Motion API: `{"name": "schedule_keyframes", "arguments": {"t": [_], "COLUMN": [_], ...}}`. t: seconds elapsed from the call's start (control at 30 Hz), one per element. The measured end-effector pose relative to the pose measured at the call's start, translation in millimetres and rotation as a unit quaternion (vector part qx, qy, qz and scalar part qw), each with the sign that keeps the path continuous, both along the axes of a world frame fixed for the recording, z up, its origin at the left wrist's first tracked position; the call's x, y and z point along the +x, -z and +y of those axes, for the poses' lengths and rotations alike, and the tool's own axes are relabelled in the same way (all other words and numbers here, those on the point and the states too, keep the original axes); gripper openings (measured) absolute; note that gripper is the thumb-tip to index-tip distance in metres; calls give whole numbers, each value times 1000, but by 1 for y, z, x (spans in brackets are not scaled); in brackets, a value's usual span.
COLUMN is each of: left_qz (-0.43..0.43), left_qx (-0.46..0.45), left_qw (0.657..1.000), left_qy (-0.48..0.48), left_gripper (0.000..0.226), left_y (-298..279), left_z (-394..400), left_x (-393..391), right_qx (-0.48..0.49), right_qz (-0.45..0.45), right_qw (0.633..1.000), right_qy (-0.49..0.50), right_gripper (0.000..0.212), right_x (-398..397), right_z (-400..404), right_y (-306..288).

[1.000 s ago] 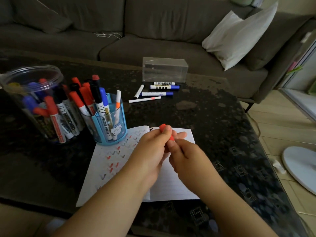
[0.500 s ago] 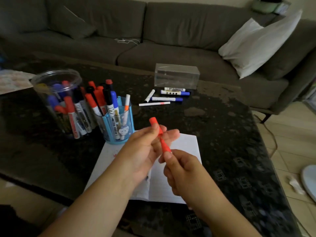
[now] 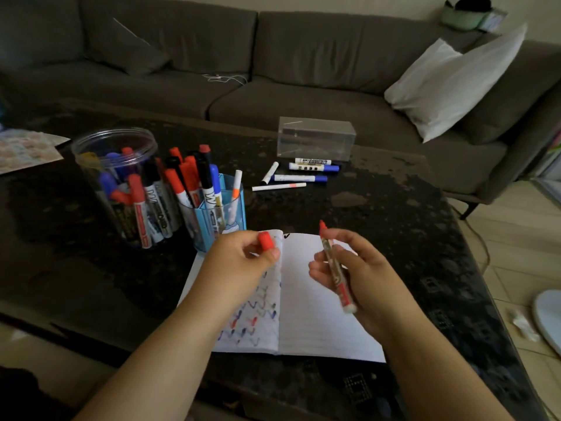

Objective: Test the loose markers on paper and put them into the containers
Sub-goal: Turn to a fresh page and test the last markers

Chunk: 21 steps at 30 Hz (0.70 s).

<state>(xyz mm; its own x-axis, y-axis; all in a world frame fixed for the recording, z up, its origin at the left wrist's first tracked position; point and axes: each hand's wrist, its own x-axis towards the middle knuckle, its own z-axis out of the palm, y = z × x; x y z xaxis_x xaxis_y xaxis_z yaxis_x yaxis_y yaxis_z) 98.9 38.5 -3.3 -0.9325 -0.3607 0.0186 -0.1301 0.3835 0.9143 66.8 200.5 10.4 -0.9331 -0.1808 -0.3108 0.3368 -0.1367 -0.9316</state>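
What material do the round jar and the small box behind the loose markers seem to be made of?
Round jar: probably clear glossy plastic; the markers inside show through its wall. Small box: clear hard plastic or acrylic, it seems; see-through, with bright straight edges.

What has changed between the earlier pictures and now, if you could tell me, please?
The red marker has been uncapped: a second ago both hands held it together, and now the left hand pinches the red cap while the right hand grips the marker off to the right, tip up. The notebook, both containers and the loose markers have stayed put.
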Motion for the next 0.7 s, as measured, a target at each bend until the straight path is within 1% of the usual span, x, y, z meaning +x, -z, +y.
{"name": "schedule_keyframes", "arguments": {"t": [0.03, 0.07, 0.1, 0.17, 0.2, 0.23, 0.27, 0.3, 0.33, 0.37, 0.43, 0.47, 0.53, 0.6, 0.63, 0.7], "left_qz": [-1, -4, -5, -4, -5, -8, -16, -22, -29, -38, -55, -63, -71, -81, -84, -87], "left_qx": [-26, -52, -74, -99, -111, -129, -153, -180, -205, -225, -254, -270, -296, -297, -293, -289], "left_qw": [1000, 998, 997, 994, 992, 990, 986, 981, 976, 971, 960, 953, 940, 935, 936, 937], "left_qy": [10, 16, 24, 43, 52, 57, 62, 65, 68, 77, 102, 120, 153, 176, 178, 174], "left_gripper": [1, 3, 7, 14, 18, 20, 20, 16, 12, 9, 17, 20, 20, 18, 18, 22], "left_y": [2, 4, 6, 10, 11, 12, 13, 14, 15, 18, 23, 27, 32, 38, 41, 46], "left_z": [-1, -1, -2, -1, 0, 1, 2, 2, 3, 4, 5, 6, 5, 3, 2, -1], "left_x": [-2, -5, -9, -14, -17, -19, -21, -23, -24, -26, -29, -32, -37, -42, -44, -45], "right_qx": [-55, -99, -127, -146, -132, -90, -24, 42, 85, 108, 137, 159, 211, 267, 280, 273], "right_qz": [-28, -45, -51, -42, -30, -13, 5, 27, 46, 61, 82, 92, 119, 149, 158, 164], "right_qw": [998, 994, 991, 988, 991, 996, 1000, 998, 994, 990, 984, 980, 969, 952, 947, 948], "right_qy": [10, 13, 13, 3, 1, 6, 17, 32, 49, 65, 78, 75, 57, 30, 20, 9], "right_gripper": [25, 25, 25, 24, 22, 17, 14, 18, 25, 31, 40, 42, 34, 23, 19, 12], "right_x": [-5, -10, -16, -27, -32, -37, -42, -45, -49, -52, -56, -58, -65, -76, -81, -91], "right_z": [-2, -6, -8, -14, -16, -19, -22, -24, -26, -29, -33, -35, -38, -43, -45, -49], "right_y": [2, 4, 7, 14, 19, 24, 28, 32, 35, 36, 37, 37, 39, 42, 43, 47]}}
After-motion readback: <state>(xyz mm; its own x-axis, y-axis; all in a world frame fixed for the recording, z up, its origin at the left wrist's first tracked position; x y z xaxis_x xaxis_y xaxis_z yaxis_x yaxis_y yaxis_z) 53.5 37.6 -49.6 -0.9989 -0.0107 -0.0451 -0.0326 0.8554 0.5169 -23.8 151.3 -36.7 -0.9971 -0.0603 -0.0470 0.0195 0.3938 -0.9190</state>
